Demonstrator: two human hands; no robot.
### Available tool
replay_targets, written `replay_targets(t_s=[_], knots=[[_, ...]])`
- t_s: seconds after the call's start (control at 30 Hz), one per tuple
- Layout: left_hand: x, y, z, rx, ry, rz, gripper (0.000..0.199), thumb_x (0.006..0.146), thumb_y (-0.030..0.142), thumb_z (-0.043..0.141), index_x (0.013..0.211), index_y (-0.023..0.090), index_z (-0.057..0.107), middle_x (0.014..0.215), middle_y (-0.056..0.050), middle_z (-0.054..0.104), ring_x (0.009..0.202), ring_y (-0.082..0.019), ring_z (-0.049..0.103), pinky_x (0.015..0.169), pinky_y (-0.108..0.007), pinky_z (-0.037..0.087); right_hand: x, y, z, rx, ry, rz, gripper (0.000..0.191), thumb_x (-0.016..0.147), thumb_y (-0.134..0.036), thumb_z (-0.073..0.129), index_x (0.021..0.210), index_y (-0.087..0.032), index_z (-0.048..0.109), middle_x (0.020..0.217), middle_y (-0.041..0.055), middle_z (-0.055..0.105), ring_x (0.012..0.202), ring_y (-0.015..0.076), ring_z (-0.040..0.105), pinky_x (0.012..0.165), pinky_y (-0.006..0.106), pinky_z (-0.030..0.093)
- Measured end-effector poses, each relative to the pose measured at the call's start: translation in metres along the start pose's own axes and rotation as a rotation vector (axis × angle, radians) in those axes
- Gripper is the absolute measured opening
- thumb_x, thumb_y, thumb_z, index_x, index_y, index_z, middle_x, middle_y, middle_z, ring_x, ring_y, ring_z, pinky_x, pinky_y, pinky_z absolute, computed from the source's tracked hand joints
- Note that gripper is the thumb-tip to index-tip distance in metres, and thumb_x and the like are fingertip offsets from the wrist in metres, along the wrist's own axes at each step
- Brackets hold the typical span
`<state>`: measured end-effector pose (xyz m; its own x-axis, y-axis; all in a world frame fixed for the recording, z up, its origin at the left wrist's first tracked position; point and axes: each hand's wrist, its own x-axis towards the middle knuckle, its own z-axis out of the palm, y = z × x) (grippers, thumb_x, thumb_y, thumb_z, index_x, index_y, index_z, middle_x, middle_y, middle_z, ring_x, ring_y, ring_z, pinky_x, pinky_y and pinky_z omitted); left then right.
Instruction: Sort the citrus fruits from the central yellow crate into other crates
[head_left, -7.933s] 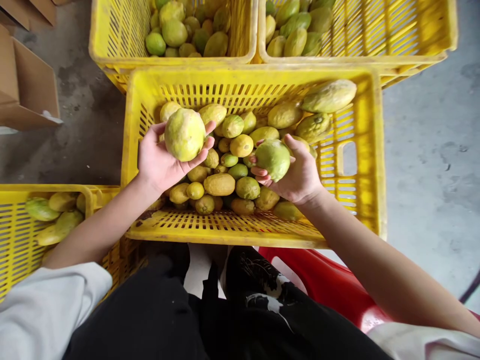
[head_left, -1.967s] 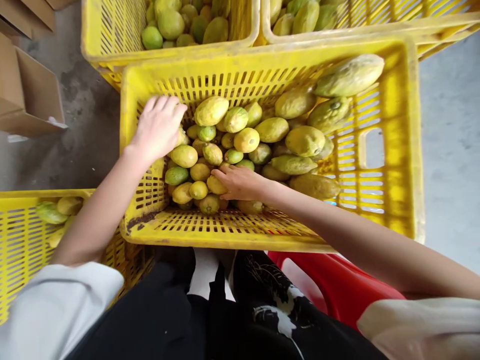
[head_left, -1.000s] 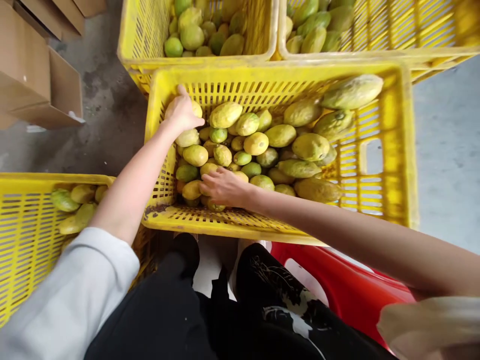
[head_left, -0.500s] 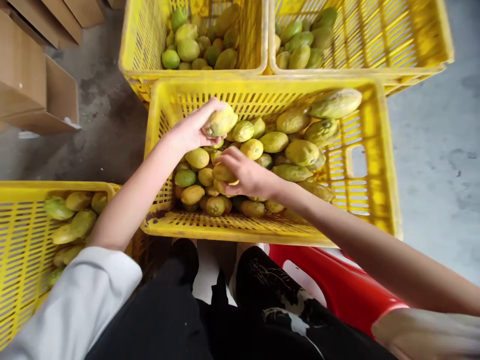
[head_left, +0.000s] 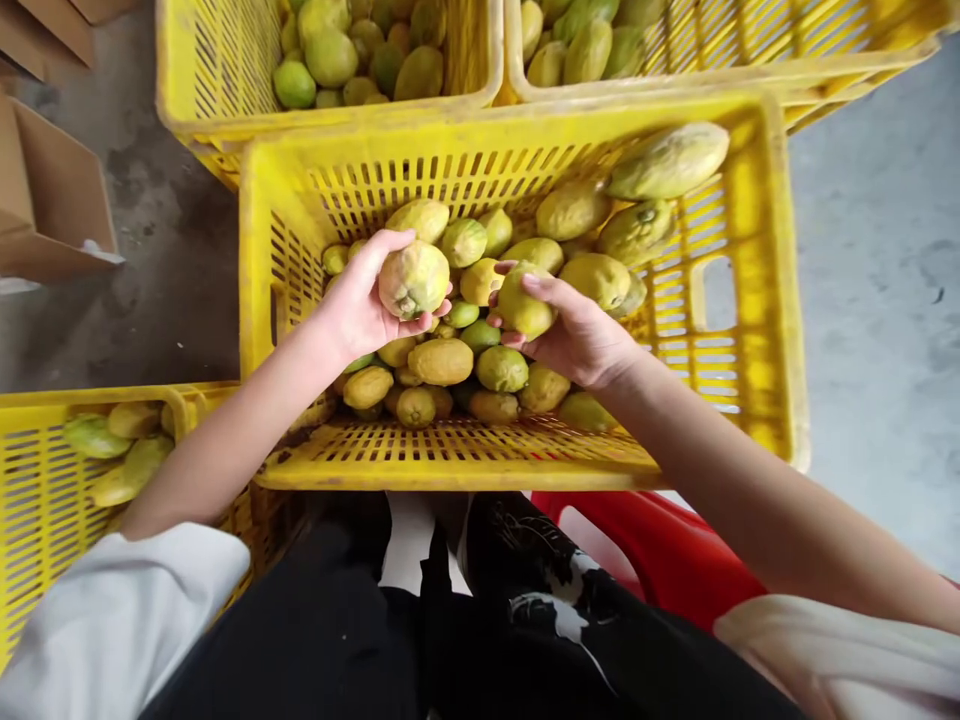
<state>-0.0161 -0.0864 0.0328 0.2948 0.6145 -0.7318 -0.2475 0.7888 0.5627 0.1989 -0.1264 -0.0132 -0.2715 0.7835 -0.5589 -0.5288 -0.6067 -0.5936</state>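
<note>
Wrapped round a pale yellow papaya (head_left: 414,280), my left hand (head_left: 358,305) is above the left half of a yellow plastic crate (head_left: 465,476). The blossom or stem end of that fruit faces me. In my right hand (head_left: 589,340), fingers and thumb grip a smaller yellow-green papaya (head_left: 525,302), a short gap to the right of the first. Beneath both hands lie several loose papayas, among them a yellow one (head_left: 441,361) and a greener one (head_left: 502,369). Larger, longer papayas, such as the pale green one (head_left: 669,161), fill the crate's back right.
Two more yellow crates, left (head_left: 169,60) and right (head_left: 862,68), adjoin at the back with papayas inside. Another crate (head_left: 45,400) stands at my left. Cardboard boxes (head_left: 60,190) are on the floor at far left. A red plastic stool (head_left: 675,560) is by my leg.
My right hand has come up from the pile with a papaya and turned its palm upward. The left hand keeps its papaya, now lower in view. The whole view has shifted somewhat.
</note>
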Motion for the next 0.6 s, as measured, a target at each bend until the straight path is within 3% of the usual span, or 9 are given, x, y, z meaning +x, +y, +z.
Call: replay_targets(t_s=[0.07,0.17,0.27,0.4,0.5,0.6], knots=[[-0.003,0.001,0.001,-0.028,-0.006,0.020,0.041,0.101,0.040,0.034,0.118,0.012,0.058,0.072,-0.006,0.066,0.064,-0.019,0.069,0.050,-0.021,0.047,-0.001,-0.003,0.001,0.010,0.053,0.005,0.018,0.092,-0.029,0.060,0.106,-0.019,0.062,0.086,0.0054,0.068,0.073,0.0181,0.069,0.052,0.021,0.058],[-0.005,0.005,-0.001,-0.058,-0.077,0.033,0.045,0.100,0.036,0.029,0.125,0.009,0.054,0.078,-0.008,0.069,0.075,-0.024,0.075,0.053,-0.024,0.052,-0.001,-0.006,0.003,0.080,0.096,0.053,0.028,0.092,-0.029,0.043,0.105,-0.015,0.063,0.094,0.0132,0.071,0.090,0.0257,0.073,0.071,0.034,0.066],[-0.006,0.008,-0.005,0.011,-0.107,0.060,0.046,0.103,0.034,0.027,0.132,0.009,0.053,0.091,-0.009,0.072,0.094,-0.027,0.077,0.067,-0.029,0.060,-0.002,-0.006,0.004,0.091,0.102,0.088,0.030,0.092,-0.024,0.040,0.108,-0.012,0.063,0.099,0.0147,0.073,0.092,0.0250,0.074,0.084,0.038,0.067],[-0.006,0.007,-0.012,0.164,-0.118,0.144,0.039,0.105,0.043,0.045,0.132,0.018,0.059,0.107,-0.009,0.075,0.098,-0.024,0.077,0.081,-0.035,0.063,-0.007,-0.002,0.002,0.049,0.062,0.005,0.023,0.091,-0.029,0.065,0.111,-0.022,0.057,0.096,0.0025,0.070,0.078,0.0174,0.073,0.073,0.029,0.068],[-0.007,0.002,-0.015,0.171,-0.194,0.154,0.024,0.098,0.039,0.061,0.116,0.023,0.064,0.095,-0.004,0.074,0.082,-0.020,0.075,0.069,-0.030,0.062,-0.011,0.002,0.000,0.001,-0.007,0.007,0.046,0.075,-0.022,0.083,0.111,-0.027,0.054,0.099,-0.0025,0.067,0.072,0.0137,0.071,0.057,0.019,0.063],[-0.007,-0.003,-0.013,0.217,-0.222,0.105,0.022,0.089,0.034,0.068,0.107,0.023,0.065,0.092,-0.003,0.072,0.080,-0.022,0.075,0.061,-0.030,0.058,-0.012,0.002,0.001,-0.029,-0.033,0.053,0.043,0.077,-0.027,0.080,0.114,-0.023,0.059,0.101,0.0019,0.069,0.077,0.0151,0.071,0.057,0.017,0.061]])
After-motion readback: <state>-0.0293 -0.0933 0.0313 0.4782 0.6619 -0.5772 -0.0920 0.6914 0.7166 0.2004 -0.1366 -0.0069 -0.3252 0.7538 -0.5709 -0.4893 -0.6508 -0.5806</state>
